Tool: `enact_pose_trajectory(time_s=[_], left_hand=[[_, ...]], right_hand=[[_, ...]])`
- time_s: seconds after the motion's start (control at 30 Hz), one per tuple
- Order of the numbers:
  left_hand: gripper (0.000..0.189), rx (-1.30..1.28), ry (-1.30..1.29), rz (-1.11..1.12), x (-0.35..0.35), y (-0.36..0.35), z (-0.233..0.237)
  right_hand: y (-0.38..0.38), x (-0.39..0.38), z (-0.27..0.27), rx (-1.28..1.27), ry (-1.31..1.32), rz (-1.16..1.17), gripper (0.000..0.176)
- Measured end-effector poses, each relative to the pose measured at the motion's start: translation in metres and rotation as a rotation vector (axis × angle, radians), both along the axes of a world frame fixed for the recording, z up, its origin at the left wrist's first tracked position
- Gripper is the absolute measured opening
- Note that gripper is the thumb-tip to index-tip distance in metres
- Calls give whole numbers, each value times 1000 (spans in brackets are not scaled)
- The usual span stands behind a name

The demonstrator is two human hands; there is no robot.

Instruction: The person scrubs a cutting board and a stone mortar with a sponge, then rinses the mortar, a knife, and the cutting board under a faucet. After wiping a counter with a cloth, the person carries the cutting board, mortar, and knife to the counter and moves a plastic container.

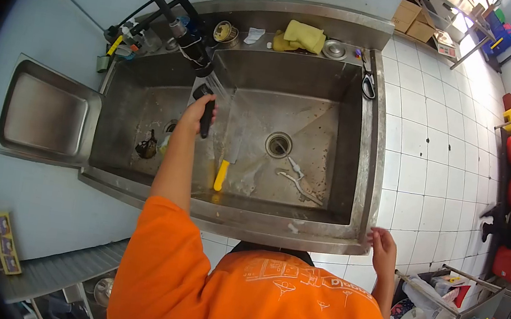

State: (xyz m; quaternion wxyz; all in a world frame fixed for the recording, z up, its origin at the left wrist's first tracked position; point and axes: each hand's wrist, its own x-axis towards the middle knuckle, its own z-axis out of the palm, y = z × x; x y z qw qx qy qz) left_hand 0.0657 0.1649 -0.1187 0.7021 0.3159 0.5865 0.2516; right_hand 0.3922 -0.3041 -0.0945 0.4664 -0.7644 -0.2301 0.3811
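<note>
My left hand (pixel 195 112) is closed around a long black handle (pixel 207 120) over the divider between the two sink basins. Just above it, the black spray faucet (pixel 193 53) sends water down beside my fingers. What the handle belongs to is partly hidden, and I cannot tell its kind. Below and to the right, a knife with a yellow handle (pixel 221 175) lies in the basin. My right hand (pixel 382 244) holds nothing, its fingers loosely apart at the front right corner of the steel sink (pixel 367 175).
The right basin holds a drain (pixel 279 144) and a pale, bent strip (pixel 300 189). Dark scraps (pixel 147 144) lie in the left basin. Along the back ledge sit yellow cloths (pixel 302 37), a round lid (pixel 334 50) and scissors (pixel 368 84). Another person's leg (pixel 510 229) shows at far right.
</note>
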Motion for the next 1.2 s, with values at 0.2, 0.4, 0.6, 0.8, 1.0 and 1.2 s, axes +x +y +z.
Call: enact_pose_trajectory(time_s=[0.2,0.4,0.6,0.8,1.0,1.2], left_hand=[[19,-138,82,-186,-52,-28,46],[24,-42,27,-207,-143,-28,69],[36,357,671,-335,-236,-24,67],[51,571,1092,-437,-286,-40,62],[49,512,905,-315,-330,-44,48],[48,538,780,-290,-330,-44,56]], right_hand=[[83,-41,12,28,-118,280,19],[184,-148,-17,0,-160,752,21],[300,-245,-200,-689,192,914,33],[317,-328,-291,-755,-56,718,39],[322,-334,-323,-900,-76,617,46],[334,-281,-265,-815,-192,405,42]])
